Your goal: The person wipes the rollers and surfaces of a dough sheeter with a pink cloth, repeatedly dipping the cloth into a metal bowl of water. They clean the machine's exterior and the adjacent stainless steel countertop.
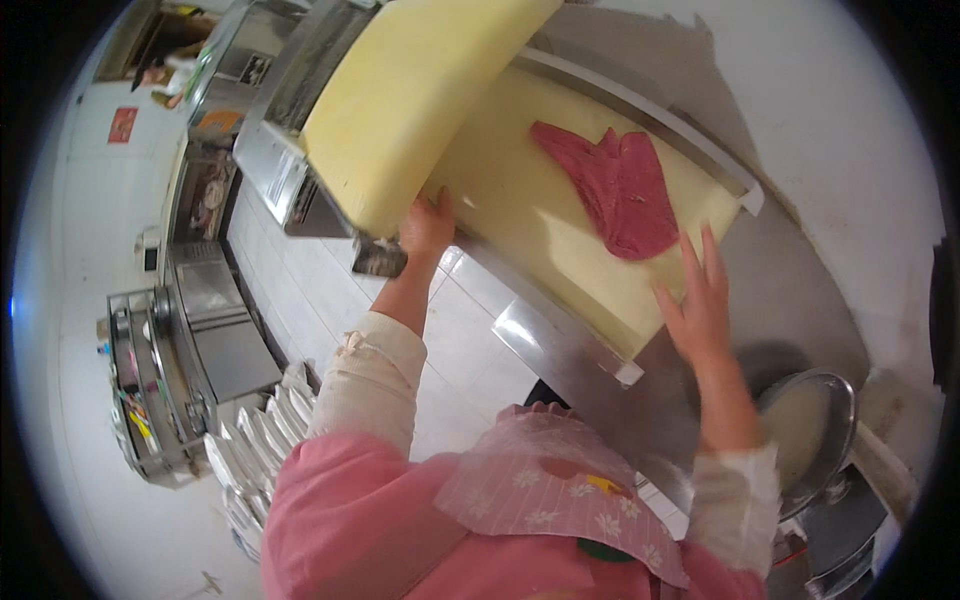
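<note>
A pink cloth lies creased on a pale-yellow belt-like surface between metal rails. My right hand is beside the cloth's lower right corner. Its fingers are spread and nothing is in them; whether they touch the cloth or the surface I cannot tell. My left hand is at the lower edge of a sloping yellow panel on a metal machine. Part of its fingers is hidden there, so its grip is unclear. A dark block-like part of the machine sits against the left wrist.
A metal bowl with pale contents stands right of my right forearm. White trays are stacked at lower left, near a wire shelf rack. Metal cabinets line the left wall. Another person is at the far upper left.
</note>
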